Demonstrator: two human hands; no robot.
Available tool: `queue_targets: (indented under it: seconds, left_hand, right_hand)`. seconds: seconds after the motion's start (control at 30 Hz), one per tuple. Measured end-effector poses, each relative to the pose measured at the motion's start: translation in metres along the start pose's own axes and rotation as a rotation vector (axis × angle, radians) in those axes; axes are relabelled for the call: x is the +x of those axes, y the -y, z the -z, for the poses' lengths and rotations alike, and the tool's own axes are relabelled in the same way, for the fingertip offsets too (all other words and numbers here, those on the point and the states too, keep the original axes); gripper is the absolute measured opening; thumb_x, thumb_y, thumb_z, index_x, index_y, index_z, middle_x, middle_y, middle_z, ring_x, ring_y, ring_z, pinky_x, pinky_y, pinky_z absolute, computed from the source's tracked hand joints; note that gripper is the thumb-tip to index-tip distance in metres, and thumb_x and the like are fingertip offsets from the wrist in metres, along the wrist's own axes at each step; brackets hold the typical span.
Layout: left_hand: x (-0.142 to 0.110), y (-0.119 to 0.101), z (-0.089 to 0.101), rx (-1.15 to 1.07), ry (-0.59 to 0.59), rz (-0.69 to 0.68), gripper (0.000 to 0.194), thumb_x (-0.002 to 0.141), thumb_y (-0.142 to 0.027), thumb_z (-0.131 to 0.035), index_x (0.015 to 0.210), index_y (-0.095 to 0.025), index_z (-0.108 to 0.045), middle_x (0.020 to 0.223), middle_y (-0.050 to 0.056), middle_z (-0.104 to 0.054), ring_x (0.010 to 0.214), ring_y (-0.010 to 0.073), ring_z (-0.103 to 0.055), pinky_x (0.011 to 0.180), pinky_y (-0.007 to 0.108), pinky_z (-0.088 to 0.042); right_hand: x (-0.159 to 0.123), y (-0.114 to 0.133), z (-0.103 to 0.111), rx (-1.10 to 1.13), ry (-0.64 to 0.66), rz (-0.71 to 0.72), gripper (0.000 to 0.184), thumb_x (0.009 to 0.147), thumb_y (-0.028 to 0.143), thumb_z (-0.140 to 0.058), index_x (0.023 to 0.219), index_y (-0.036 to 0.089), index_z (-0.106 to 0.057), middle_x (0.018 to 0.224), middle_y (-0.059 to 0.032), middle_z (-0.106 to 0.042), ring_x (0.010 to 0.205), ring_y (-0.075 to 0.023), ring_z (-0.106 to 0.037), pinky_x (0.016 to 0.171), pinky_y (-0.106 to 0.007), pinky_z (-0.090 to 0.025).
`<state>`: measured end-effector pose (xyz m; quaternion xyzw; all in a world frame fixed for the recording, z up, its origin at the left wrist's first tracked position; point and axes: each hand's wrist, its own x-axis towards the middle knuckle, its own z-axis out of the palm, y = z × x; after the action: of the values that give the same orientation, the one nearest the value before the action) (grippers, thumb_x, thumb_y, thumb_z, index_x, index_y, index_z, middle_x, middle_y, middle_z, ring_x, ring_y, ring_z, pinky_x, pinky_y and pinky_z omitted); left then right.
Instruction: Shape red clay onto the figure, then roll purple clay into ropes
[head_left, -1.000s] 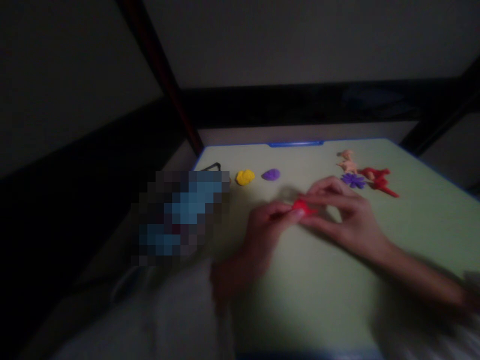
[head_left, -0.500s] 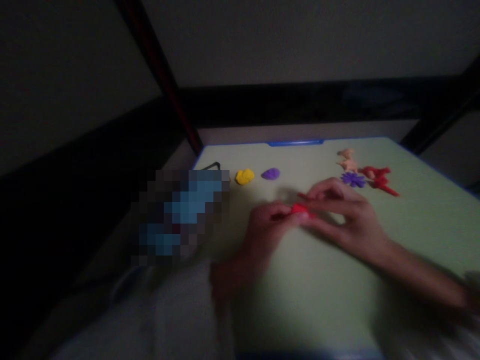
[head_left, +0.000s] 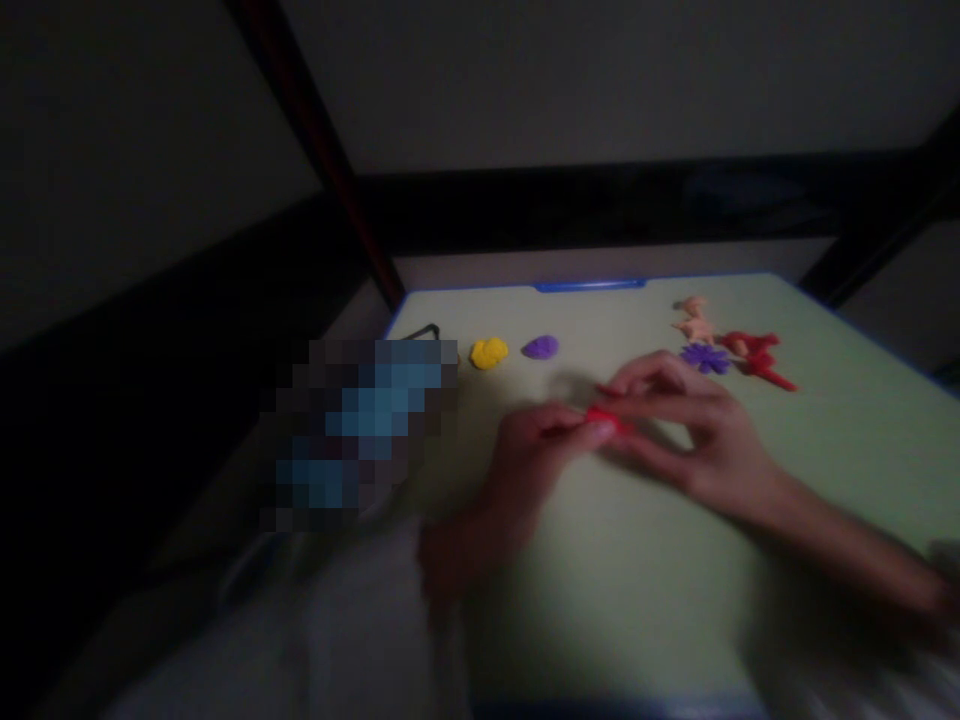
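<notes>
Pinching a small red piece point(head_left: 602, 422) between both hands, low over the pale tabletop point(head_left: 607, 600).
Left hand point(head_left: 540, 455): thumb and index closed on the piece's left side. Right hand point(head_left: 697, 430): comes in from the right, index across the top, thumb below, tips gripping the same piece, gap open behind them. Neither hand is nearer, both touch. Long axis: can't tell, fingers cover most of it and it's blurred; a red tip shows past the right fingers, maybe part of it. Beyond the right hand: purple spiky piece point(head_left: 705, 359), red figures point(head_left: 761, 362) just right of it, peach figures point(head_left: 697, 328) behind. Beyond the left: yellow lump point(head_left: 489, 353), purple lump point(head_left: 541, 347), well apart from the fingers.
</notes>
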<state>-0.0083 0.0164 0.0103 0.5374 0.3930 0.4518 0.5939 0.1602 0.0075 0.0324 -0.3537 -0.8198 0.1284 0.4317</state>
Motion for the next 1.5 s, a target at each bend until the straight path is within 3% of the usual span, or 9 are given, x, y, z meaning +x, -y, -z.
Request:
queue_targets:
  seconds: [0.27,0.5,0.83,1.2,1.5]
  left_hand:
    - [-0.0002,0.0004,-0.0012,-0.029,-0.018,-0.038,0.018,0.070,-0.026,-0.068,0.057,-0.015,-0.063,0.060,-0.002,-0.054,0.061,0.0097,-0.046,0.060,0.024,-0.036]
    - [-0.0008,0.0019,0.0007,-0.068,0.033,0.029,0.014,0.072,-0.030,-0.067,0.073,-0.017,-0.070,0.068,-0.001,-0.061,0.064,0.0107,-0.048,0.061,0.023,-0.036]
    - [-0.0007,0.0027,-0.0001,-0.050,-0.024,-0.040,0.018,0.072,-0.028,-0.068,0.060,-0.016,-0.064,0.064,-0.002,-0.056,0.064,0.0102,-0.047,0.062,0.023,-0.036]
    - [-0.0021,0.0025,-0.0001,-0.108,0.034,0.018,0.015,0.074,-0.032,-0.066,0.073,-0.018,-0.070,0.069,0.000,-0.061,0.064,0.0108,-0.048,0.062,0.024,-0.036]
    - [0.0000,0.0070,0.0006,-0.092,-0.020,-0.007,0.012,0.071,-0.028,-0.068,0.068,-0.017,-0.070,0.066,-0.001,-0.060,0.063,0.0103,-0.048,0.063,0.024,-0.037]
  right_hand:
    - [-0.0003,-0.0011,0.0001,-0.057,-0.081,-0.016,0.022,0.072,0.024,-0.074,0.094,0.025,-0.072,0.090,-0.0041,-0.061,0.082,-0.0171,-0.059,0.071,-0.033,-0.050]
    - [-0.0002,-0.0006,0.0012,-0.059,-0.052,-0.025,0.023,0.076,0.021,-0.070,0.097,0.029,-0.072,0.090,-0.0034,-0.062,0.081,-0.0166,-0.058,0.069,-0.032,-0.051]
    - [0.0003,0.0005,-0.0003,-0.106,-0.149,-0.075,0.019,0.071,0.026,-0.074,0.091,0.028,-0.074,0.087,-0.0044,-0.061,0.079,-0.0181,-0.058,0.070,-0.034,-0.050]
    - [0.0002,-0.0007,0.0006,0.005,-0.074,-0.077,0.019,0.079,0.025,-0.067,0.095,0.031,-0.073,0.088,-0.0029,-0.061,0.079,-0.0159,-0.058,0.068,-0.031,-0.050]
    - [-0.0006,-0.0034,0.0014,0.070,0.016,-0.081,0.021,0.081,0.023,-0.065,0.099,0.031,-0.071,0.093,-0.0038,-0.062,0.084,-0.0163,-0.060,0.071,-0.031,-0.051]
